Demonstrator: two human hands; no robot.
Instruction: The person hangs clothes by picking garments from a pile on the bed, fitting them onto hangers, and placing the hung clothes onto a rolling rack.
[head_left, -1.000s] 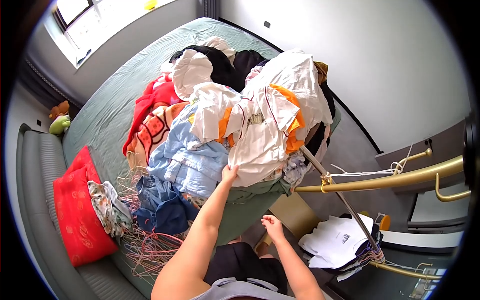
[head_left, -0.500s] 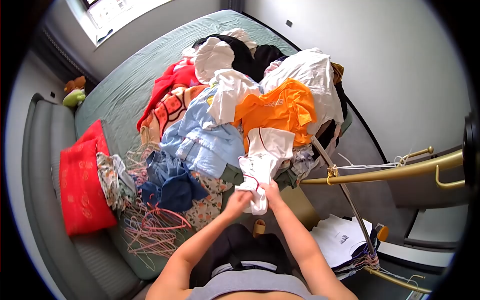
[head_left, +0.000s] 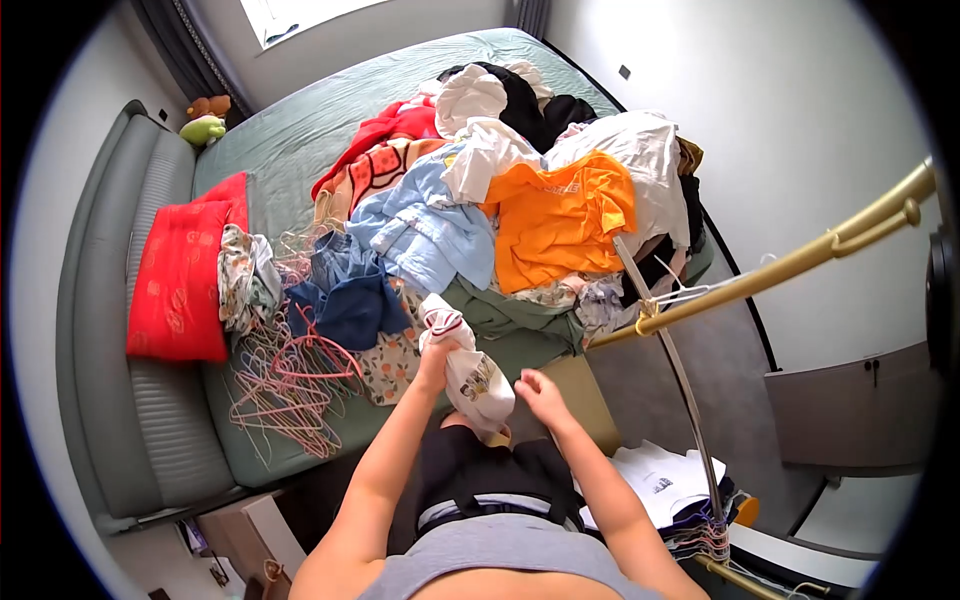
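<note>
My left hand (head_left: 434,368) is closed on a bunched white garment with red trim (head_left: 478,385), which hangs down in front of my lap and shows a printed figure. Its exact kind is hidden by the folds. Just to the right, my right hand (head_left: 543,398) is off the cloth, its fingers loosely curled and slightly apart with nothing visible in them. Beyond the hands, an orange T-shirt (head_left: 565,225), a light blue garment (head_left: 425,225) and a dark green cloth (head_left: 510,318) lie in a heap on the bed.
Tangled hangers (head_left: 290,400) lie on the bed at left, beside a blue denim garment (head_left: 345,290) and a red cushion (head_left: 185,280). A gold clothes rail (head_left: 790,275) crosses the right side. Below it, a white T-shirt (head_left: 655,480) hangs with other clothes.
The white garment has come off the heap's edge toward my body and turned, showing its print. My right hand has let go, while my left still grips it. The view has shifted.
</note>
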